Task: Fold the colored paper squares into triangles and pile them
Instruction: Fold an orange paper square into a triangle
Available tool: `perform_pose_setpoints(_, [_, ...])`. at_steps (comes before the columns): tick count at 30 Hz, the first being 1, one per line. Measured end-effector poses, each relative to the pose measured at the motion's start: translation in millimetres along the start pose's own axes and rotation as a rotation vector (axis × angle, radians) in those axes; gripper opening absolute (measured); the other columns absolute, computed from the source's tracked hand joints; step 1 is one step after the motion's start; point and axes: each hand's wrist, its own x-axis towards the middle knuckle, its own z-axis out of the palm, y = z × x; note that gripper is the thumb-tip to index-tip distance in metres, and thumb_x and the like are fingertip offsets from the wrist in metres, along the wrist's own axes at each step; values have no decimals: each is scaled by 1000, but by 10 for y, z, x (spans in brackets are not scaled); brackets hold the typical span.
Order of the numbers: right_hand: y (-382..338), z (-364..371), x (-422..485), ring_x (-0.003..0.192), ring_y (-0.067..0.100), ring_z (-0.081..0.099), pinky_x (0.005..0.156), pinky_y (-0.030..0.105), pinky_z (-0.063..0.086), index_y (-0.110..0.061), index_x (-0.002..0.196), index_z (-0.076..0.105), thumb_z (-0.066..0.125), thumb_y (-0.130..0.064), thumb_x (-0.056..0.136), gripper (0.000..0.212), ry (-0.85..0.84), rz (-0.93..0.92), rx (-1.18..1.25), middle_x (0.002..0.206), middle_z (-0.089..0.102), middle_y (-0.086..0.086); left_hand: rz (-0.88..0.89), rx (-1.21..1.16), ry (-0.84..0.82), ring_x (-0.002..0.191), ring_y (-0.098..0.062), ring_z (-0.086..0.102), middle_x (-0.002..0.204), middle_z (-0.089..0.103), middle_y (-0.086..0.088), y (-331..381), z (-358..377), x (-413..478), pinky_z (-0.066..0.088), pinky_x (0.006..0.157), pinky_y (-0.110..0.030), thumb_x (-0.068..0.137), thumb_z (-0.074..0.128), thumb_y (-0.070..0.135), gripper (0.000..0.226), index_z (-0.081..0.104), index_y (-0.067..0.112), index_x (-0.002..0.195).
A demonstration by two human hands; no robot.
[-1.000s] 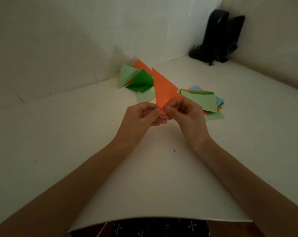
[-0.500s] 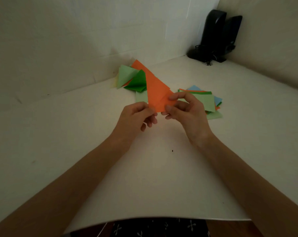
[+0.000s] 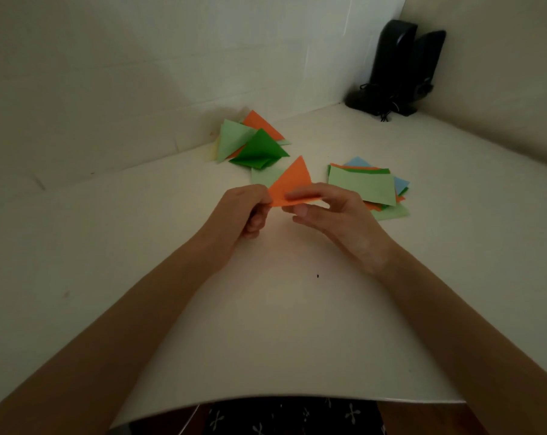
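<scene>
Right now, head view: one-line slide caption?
Left hand and right hand pinch an orange triangle; folded pile behind, square stack at right.

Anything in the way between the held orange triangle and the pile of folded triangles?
Nothing visible blocks it. The orange triangle, pinched by the left hand and right hand, has a free path to the folded pile; only a flat light green sheet lies between them.

Home desk (image 3: pixel 265 324) corner with black speakers (image 3: pixel 397 67)
</scene>
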Motion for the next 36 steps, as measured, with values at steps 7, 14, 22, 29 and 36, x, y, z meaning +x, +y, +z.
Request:
perform_pose_setpoints(7, [-2,79,34,73,6,63,68,20,53,-16,82,68,62,-4,86,14,235,-64,-64,74,68,-6,273,11,9,74,-10,68,82,68,-2,-64,34,-35,55,68,-22,90,57,7,8,58,14,93])
perform_pose_setpoints(14, [-12,109,10,67,8,63,63,24,53,-17,93,55,63,0,86,20,314,-139,-92,80,67,3,390,52,54,68,-10,67,66,70,7,-134,56,-22,53,65,-21,81,66,-2,19,56,14,85])
perform_pose_setpoints(22, [-9,111,-9,57,10,60,61,21,53,-23,110,44,67,-2,83,41,366,-86,-208,73,69,5,178,45,12,66,-7,68,70,70,3,-162,52,-24,50,58,-15,84,65,6,7,64,8,91])
perform_pose_setpoints(29, [-24,110,-3,52,8,52,49,18,42,-3,80,63,66,-7,83,6,170,117,-28,62,64,0,379,190,-38,48,-5,52,52,60,6,-121,62,-41,40,47,-18,94,51,7,14,52,17,83])
perform_pose_setpoints(36, [-68,-6,44,52,11,49,47,19,39,1,74,65,61,2,83,9,206,93,57,61,65,4,346,168,-65,47,-4,46,48,55,7,-80,42,-30,39,50,-16,93,52,6,12,54,14,83])
